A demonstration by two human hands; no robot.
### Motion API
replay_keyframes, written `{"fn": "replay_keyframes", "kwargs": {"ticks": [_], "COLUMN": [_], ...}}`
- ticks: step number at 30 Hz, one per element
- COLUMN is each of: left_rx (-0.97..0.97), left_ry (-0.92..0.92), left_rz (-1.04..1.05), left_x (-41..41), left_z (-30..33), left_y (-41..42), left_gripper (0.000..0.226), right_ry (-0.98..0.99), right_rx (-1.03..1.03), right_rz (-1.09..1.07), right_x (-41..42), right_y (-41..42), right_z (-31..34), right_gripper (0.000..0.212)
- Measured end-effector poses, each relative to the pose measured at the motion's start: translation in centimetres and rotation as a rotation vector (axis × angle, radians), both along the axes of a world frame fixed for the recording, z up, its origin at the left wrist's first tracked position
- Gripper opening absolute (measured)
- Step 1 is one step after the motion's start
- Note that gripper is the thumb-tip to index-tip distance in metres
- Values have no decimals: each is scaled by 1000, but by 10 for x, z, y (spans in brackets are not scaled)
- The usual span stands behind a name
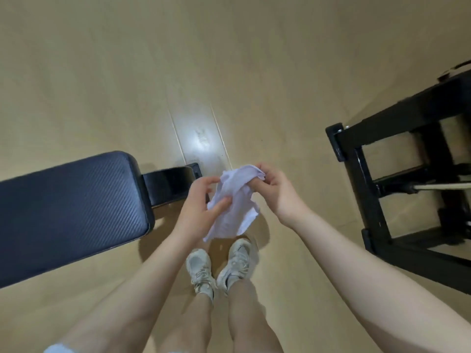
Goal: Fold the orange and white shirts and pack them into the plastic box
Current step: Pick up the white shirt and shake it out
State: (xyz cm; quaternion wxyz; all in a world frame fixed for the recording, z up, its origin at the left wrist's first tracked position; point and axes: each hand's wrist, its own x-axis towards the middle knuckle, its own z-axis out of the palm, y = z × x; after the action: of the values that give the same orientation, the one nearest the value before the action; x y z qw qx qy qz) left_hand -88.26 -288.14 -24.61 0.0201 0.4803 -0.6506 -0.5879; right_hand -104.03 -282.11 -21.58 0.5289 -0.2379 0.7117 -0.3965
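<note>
1. White shirt [233, 202] up in the air, bunched and crumpled, held between both hands above the person's feet!
2. Right hand [274, 192] pinches the top edge of the cloth, fingers curled round a gathered fold at the upper end.
3. Left hand [201, 207] grips lower down on the other side, thumb laid across the front of the fabric, fingers tucked behind it.
4. Below the two grips the rest of the shirt hangs loose, its bottom corner dangling just over the shoes [219, 266].
5. Those pale sneakers stand side by side on the light wooden floor [229, 59], straight beneath the hanging cloth.
6. Out to the left of the left hand: a dark padded bench [68, 210], its end bracket close behind that hand.
7. Out to the right, well apart from the right hand, a black metal frame [397, 174] stands on the floor.
</note>
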Motion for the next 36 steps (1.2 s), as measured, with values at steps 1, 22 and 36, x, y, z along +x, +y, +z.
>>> {"fn": "replay_keyframes", "kwargs": {"ticks": [1,22,36], "left_rx": [10,-470,-228], "left_ry": [27,206,312], "left_rz": [-44,-83,-407], "left_x": [-2,-16,4], "left_z": [24,280,275], "left_y": [-4,-5,29], "left_gripper": [34,11,24], "right_ry": [-1,131,-73], "right_rx": [-11,-87,-257], "right_rz": [-37,-462,-531], "right_x": [-2,-15,-19], "right_y": [-2,76,66], "right_z": [26,285,345], "right_gripper": [11,31,21]}}
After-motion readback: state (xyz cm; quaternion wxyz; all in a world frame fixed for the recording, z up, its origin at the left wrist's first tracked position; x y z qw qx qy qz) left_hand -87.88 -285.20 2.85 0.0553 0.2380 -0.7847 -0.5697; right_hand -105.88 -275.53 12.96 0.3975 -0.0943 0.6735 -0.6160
